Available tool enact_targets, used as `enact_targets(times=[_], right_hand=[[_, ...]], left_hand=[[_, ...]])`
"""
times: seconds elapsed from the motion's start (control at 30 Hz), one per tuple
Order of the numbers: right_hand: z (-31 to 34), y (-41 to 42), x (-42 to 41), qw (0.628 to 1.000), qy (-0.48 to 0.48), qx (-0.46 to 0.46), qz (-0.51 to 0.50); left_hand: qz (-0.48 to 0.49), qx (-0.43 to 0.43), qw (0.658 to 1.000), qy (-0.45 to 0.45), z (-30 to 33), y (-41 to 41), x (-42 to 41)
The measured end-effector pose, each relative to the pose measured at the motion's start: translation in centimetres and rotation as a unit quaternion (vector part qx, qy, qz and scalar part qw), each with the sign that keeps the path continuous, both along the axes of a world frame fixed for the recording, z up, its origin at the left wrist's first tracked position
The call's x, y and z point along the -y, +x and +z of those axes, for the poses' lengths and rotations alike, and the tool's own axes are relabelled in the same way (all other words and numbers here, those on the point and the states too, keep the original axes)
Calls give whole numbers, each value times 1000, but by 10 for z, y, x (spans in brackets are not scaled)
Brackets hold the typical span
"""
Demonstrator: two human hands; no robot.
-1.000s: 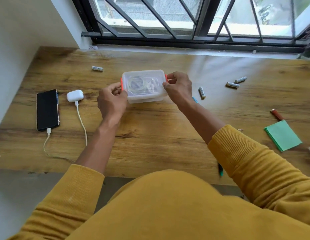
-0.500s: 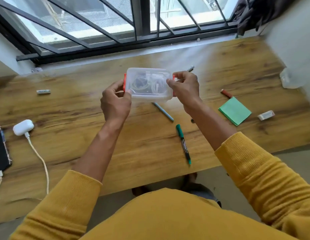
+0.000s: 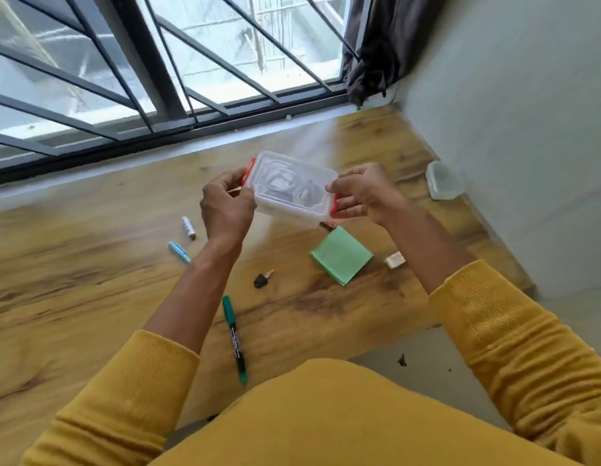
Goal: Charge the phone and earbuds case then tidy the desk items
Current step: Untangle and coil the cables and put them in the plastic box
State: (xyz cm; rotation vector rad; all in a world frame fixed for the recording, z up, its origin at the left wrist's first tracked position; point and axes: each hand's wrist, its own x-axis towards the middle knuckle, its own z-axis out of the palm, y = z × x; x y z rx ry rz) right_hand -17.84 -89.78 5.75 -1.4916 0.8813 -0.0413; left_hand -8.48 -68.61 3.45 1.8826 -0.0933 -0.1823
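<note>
Wooden tabletop (image 3: 90, 297) is running from the near edge out to a barred window, with a grey wall closing it off on the right. Nearest the person, a green marker (image 3: 234, 338) is lying well short of the clear box, pointing away from the body. Just below the box a small black key (image 3: 262, 280) is resting, and a green pad of notes (image 3: 341, 255) is sitting under the box's right end with a white eraser (image 3: 394, 260) further right. Left of the box a blue pen (image 3: 179, 251) and a battery (image 3: 188, 227) are lying loose.

Both hands are holding the clear box (image 3: 292, 188) up off the wood, its lid on and a pale coil showing inside. Its long axis is running left to right between them, tilted down at the right. The left hand (image 3: 226, 210) is gripping the left end by the orange clip; the right hand (image 3: 364, 193) is pinching the right end at the other clip. A second small clear tub (image 3: 444, 179) is waiting beyond the box, off to its right by the wall, nearer the right hand. Phone and earbuds case are out of sight.
</note>
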Motion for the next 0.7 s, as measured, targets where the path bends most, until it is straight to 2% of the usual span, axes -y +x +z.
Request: enact_targets(times=[0.13,0.3,0.4,0.5,0.7], right_hand=[[5,-10,49,999,10,14,-51],[3,-11,99,992,3,35,-124],[0,-6,122,985,-19,34,-171],[-5,3,136,977,-19,36,-208],[-19,20,164,967,-41,4,-251]], left_hand=[[-12,-24,998,-48,4,-2,54],[18,-52,994,-92,9,-6,119],[16,-98,988,-118,11,-10,158],[-21,-161,975,-148,11,-16,195],[-126,-175,970,-115,-11,-12,249]])
